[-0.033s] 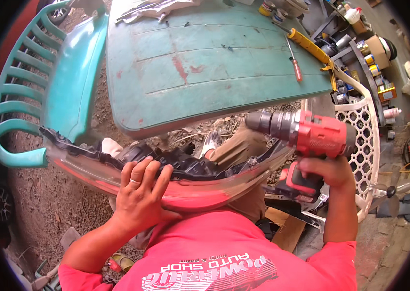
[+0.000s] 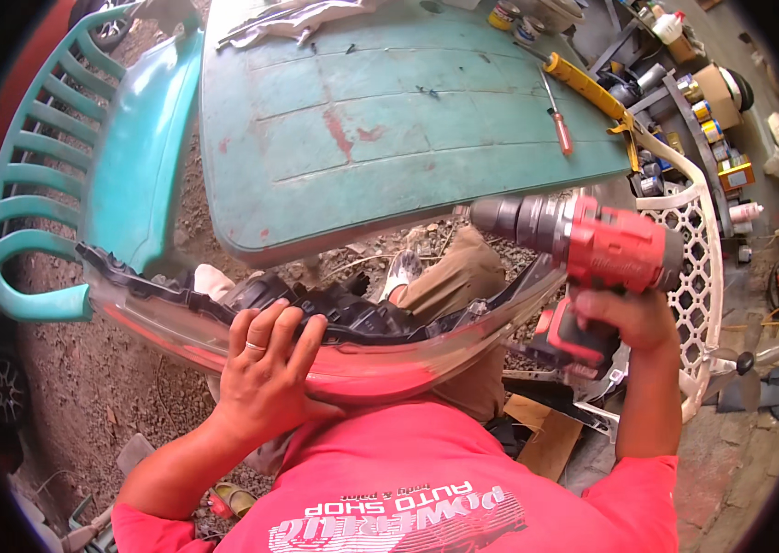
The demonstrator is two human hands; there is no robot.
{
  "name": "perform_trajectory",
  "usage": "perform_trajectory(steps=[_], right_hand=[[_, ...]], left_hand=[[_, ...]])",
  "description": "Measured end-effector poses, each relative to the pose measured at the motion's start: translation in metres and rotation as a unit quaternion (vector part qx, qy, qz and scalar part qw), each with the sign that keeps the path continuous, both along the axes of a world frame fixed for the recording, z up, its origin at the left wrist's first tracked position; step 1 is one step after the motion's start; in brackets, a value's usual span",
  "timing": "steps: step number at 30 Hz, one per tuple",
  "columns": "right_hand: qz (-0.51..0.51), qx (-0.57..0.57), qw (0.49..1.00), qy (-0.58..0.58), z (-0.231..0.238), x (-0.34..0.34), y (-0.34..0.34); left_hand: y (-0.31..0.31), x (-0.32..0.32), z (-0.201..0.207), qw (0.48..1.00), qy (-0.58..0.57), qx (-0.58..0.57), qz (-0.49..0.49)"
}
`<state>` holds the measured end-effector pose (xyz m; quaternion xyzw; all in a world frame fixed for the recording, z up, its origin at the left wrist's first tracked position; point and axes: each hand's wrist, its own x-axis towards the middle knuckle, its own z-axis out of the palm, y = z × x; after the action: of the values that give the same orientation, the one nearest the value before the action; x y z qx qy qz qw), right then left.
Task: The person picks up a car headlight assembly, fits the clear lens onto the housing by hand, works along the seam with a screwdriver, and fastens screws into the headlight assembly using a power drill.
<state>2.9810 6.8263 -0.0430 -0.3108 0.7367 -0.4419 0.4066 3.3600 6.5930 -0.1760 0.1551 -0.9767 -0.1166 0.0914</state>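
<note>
A curved car headlight [image 2: 380, 373] with a clear lens and black backing lies across my lap, its lens toward me. My left hand [image 2: 269, 364], a ring on one finger, grips its upper edge, fingers over the black housing [image 2: 352, 309] and thumb low on the lens side. In my right hand [image 2: 629, 318] is a red and black cordless drill [image 2: 615, 244], held upright by its handle. Its chuck points left, above the headlight's right end and apart from it. Whether a bit sits in the chuck is hard to make out.
A green plastic table [image 2: 389, 120] stands ahead, bearing a screwdriver [image 2: 562, 129], a yellow caulking gun [image 2: 583, 85], cans [image 2: 527, 30] and a cloth [image 2: 306, 18]. Left is a turquoise chair [image 2: 136, 147]; right, a white lattice chair [image 2: 698, 249] and a cluttered shelf [image 2: 684, 101].
The drill and my right hand have shifted very slightly to the right. My left hand and the headlight stay where they were.
</note>
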Motion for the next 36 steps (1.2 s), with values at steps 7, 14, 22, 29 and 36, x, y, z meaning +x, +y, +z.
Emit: perform_trajectory(steps=[7, 14, 22, 29, 36], right_hand=[[0.073, -0.073, 0.923, 0.372, 0.030, -0.033, -0.071], [0.093, -0.058, 0.740, 0.664, -0.050, -0.029, -0.122], [0.063, -0.134, 0.693, 0.706, -0.097, -0.032, -0.099], [0.031, -0.124, 0.702, 0.701, -0.069, -0.045, -0.061], [0.006, -0.143, 0.720, 0.679, -0.047, -0.023, -0.041]], left_hand=[[0.000, -0.012, 0.020, 0.999, -0.034, 0.025, -0.007], [-0.016, -0.026, 0.034, 0.998, -0.043, 0.033, -0.045], [-0.051, -0.044, 0.056, 0.994, -0.054, 0.020, -0.095], [-0.140, -0.133, 0.077, 0.991, 0.098, 0.072, 0.047], [-0.299, -0.266, 0.045, 0.950, 0.099, 0.092, 0.283]])
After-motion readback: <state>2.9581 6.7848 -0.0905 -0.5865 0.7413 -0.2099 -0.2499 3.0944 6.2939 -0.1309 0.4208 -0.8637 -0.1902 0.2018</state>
